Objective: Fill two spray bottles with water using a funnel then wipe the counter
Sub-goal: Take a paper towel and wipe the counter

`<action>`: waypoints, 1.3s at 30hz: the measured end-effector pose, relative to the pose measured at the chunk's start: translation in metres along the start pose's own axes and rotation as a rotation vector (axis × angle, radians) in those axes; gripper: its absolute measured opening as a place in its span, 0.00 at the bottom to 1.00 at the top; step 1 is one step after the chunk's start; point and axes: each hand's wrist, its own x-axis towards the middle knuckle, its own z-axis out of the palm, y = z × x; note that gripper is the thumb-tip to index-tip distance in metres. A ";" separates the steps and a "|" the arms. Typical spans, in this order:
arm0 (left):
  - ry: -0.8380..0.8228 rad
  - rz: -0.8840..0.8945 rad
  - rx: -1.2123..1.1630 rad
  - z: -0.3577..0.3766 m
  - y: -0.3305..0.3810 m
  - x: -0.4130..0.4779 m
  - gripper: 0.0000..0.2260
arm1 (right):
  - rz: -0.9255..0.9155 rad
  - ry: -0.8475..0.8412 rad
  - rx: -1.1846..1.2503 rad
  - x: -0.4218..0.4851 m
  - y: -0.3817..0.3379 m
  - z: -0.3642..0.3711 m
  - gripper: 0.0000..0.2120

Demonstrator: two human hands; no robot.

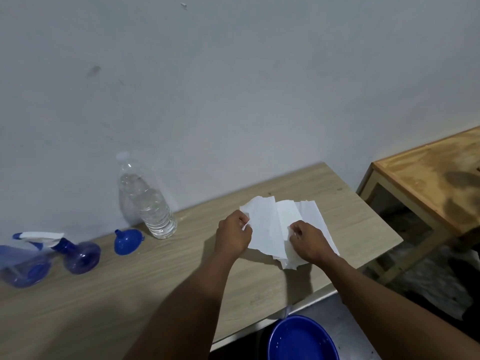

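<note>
the pale grey wall point(233, 87) fills most of my feed. below it runs the light wood-grain counter point(104, 307), with a rougher plywood table point(428, 178) standing apart from its right end. at the bottom of the view, below the counter's near edge, is a round blue basin point(301, 341) with a few droplets on it.

on the right part of the counter lie several white paper towel sheets point(267, 224), overlapping each other and torn along the edges. a clear plastic water bottle point(153, 209) stands upright near the wall, left of the paper, with water in it.

at the far left end are two translucent blue spray bottles point(80, 255), close beside each other, with a white and blue trigger head above them. i cannot tell from here whether each bottle has its head screwed on.

both arms reach in from below. the left hand point(235, 236) has its fingers curled, pinching the left edge of the sheets. the right hand point(309, 241) is curled too, fingertips gripping the paper near the middle of the stack.

the small blue funnel point(128, 241) lies on its side on the counter, between the spray bottles and the water bottle, just beside the bottle's base.
</note>
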 end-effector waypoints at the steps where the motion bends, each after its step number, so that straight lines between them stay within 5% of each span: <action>1: 0.014 0.009 -0.002 -0.005 0.000 0.001 0.04 | 0.002 -0.001 -0.004 0.001 -0.001 0.000 0.13; 18: 0.222 0.096 -0.025 -0.076 0.007 0.007 0.06 | 0.031 -0.030 -0.082 0.001 -0.009 0.006 0.17; 25: 0.108 -0.035 -0.158 -0.124 -0.034 -0.008 0.12 | -0.043 0.309 -0.198 -0.010 -0.065 0.018 0.15; 31: -0.013 -0.176 -0.417 -0.193 -0.082 -0.028 0.09 | 0.007 -0.162 0.380 -0.031 -0.166 0.054 0.15; 39: -0.147 -0.363 -0.686 -0.311 -0.181 -0.070 0.11 | 0.123 -0.483 0.663 -0.083 -0.274 0.164 0.12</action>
